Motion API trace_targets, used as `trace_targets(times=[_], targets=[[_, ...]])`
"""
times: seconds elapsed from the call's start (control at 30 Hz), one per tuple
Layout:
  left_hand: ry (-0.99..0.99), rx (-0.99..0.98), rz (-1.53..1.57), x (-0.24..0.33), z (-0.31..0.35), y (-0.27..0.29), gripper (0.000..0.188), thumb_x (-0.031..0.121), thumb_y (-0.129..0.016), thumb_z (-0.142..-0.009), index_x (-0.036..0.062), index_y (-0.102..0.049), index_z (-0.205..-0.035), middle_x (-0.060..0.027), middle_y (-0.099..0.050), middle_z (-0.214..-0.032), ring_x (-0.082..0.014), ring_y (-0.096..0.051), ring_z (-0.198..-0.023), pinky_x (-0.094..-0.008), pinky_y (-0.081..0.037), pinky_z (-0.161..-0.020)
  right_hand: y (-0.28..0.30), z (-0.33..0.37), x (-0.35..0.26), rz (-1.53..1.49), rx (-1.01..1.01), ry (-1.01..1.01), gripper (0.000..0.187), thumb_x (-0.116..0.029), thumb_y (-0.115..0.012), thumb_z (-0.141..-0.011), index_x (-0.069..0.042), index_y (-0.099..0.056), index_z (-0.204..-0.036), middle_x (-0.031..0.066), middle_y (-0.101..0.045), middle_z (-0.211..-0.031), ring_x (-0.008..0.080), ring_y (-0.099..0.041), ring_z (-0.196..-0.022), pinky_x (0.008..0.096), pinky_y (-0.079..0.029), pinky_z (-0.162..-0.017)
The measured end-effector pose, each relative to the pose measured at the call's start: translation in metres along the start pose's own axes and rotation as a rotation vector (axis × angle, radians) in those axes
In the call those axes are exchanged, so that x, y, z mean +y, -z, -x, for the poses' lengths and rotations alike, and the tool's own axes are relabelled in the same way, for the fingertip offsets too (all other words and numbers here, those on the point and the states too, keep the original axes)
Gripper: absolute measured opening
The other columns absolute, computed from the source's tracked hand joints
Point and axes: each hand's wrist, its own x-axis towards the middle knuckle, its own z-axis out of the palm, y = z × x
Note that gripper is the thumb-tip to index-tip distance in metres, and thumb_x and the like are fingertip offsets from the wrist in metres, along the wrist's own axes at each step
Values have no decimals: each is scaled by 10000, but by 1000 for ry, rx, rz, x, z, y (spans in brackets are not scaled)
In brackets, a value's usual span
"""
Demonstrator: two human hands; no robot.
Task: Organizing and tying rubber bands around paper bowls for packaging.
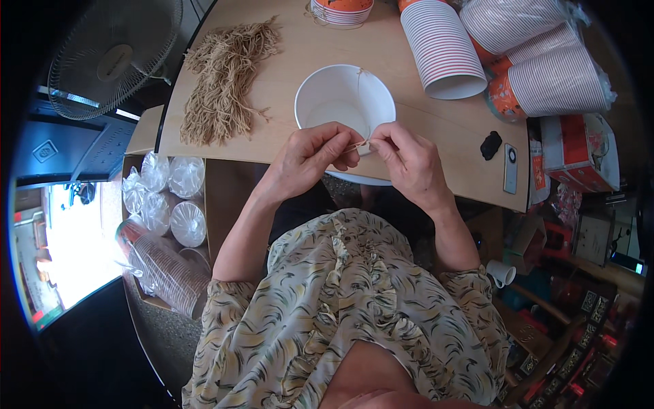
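Observation:
My left hand (308, 158) and my right hand (417, 165) meet at the near rim of a white paper tub (320, 95). Thumbs and fingertips of both hands pinch a thin tan string (357, 145) stretched between them. A fine strand of string (360, 76) also hangs over the tub's far rim. The tub stands at the front of the table with its mouth facing up, its near side partly hidden by my hands. To the left lies a heap of cut tan strings (228, 82).
Nested paper tubs (446, 51) and bagged stacks (555, 82) crowd the wooden table (272, 133) at back right. An orange-patterned tub (342, 10) stands at the back. A remote (510, 168) lies by the right edge. A carton (231, 184) holds wrapped tubs below left, near a fan (114, 63).

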Motion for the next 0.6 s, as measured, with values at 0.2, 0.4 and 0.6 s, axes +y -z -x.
trace_targets(times=[0.2, 0.4, 0.6], targets=[[-41, -11, -44, -8, 3, 7, 246, 196, -616, -1041, -23, -677, -1136, -7, -679, -888, -67, -631, -827, -245, -537, -760, 2, -5, 1, -55, 48, 107, 100, 5, -667, -904, -7, -588, -964, 103, -676, -976, 294, -683, -803, 379, -544, -668], [-48, -16, -75, -6, 1, 14, 222, 200, -643, -1027, -6, -682, -1099, 8, -669, -864, -50, -610, -814, -234, -518, -733, 1, -12, 10, -324, -205, -30, 77, -3, -578, -979, 3, -549, -1050, 124, -681, -956, 257, -688, -789, 351, -530, -672], [-63, 32, -163, -3, -1, 20, 217, 204, -666, -1013, -1, -706, -1072, 17, -668, -844, -47, -594, -777, -225, -511, -708, -4, -11, 19, -326, -181, -99, 35, -39, -547, -1015, -7, -536, -1026, 108, -661, -806, 214, -682, -744, 334, -513, -663]])
